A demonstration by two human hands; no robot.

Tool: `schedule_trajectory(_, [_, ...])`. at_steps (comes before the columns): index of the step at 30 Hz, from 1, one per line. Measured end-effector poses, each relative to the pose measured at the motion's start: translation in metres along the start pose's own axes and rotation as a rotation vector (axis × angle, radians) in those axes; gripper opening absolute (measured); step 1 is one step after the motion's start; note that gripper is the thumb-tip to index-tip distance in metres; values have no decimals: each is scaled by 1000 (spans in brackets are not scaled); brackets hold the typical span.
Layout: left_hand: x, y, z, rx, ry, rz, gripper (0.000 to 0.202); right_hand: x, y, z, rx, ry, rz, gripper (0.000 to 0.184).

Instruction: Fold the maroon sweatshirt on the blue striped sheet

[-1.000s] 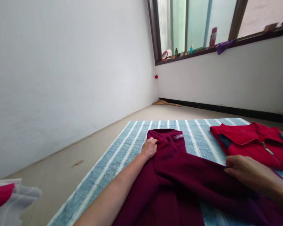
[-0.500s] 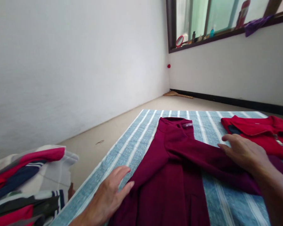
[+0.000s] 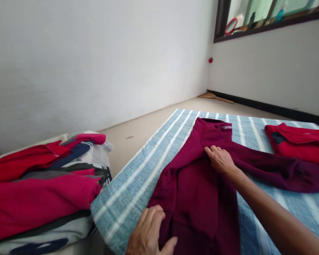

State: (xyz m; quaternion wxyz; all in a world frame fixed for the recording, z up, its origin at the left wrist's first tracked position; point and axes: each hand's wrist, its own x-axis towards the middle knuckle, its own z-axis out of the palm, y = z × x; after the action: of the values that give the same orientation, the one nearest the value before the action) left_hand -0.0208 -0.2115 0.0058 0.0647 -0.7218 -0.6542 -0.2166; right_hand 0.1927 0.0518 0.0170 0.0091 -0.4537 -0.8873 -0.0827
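Observation:
A maroon sweater (image 3: 202,198) lies on a blue-and-white striped mat (image 3: 138,177), collar away from me and one sleeve stretched out to the right. My right hand (image 3: 221,160) rests flat on its chest just below the collar, fingers loosely together. My left hand (image 3: 149,235) lies at the sweater's near left edge, fingers spread on the cloth and the mat. Neither hand grips anything.
A pile of red, white and navy clothes (image 3: 42,180) sits at the left beside the mat. A folded red garment (image 3: 303,145) lies at the mat's far right. White walls meet in the corner, with a window sill (image 3: 268,23) carrying small items above.
The view has swung left and down. My right hand slid from the sleeve to the sweater's chest, and my left hand moved back along the left edge toward me.

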Motion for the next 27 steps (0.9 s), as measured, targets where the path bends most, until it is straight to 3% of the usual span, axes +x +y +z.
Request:
schedule_trajectory(4, [2, 8, -2, 12, -42, -50, 48, 7, -1, 9, -34, -8, 35, 47])
schedule_trajectory(9, [9, 10, -11, -98, -102, -116, 25, 13, -5, 14, -38, 0, -6, 47])
schedule_trajectory(15, [21, 6, -31, -229, -1, -235, 12, 23, 4, 11, 46, 11, 60, 40])
schedule_trajectory(21, [30, 15, -59, -291, -47, -44, 20, 34, 20, 6, 163, 45, 161, 43])
schedule_trajectory(24, [26, 24, -60, -304, -102, 50, 25, 36, 28, 7, 209, 49, 177, 45])
schedule_trajectory(27, [20, 29, -57, -296, -155, 54, 28, 38, 34, 10, 241, 51, 199, 46])
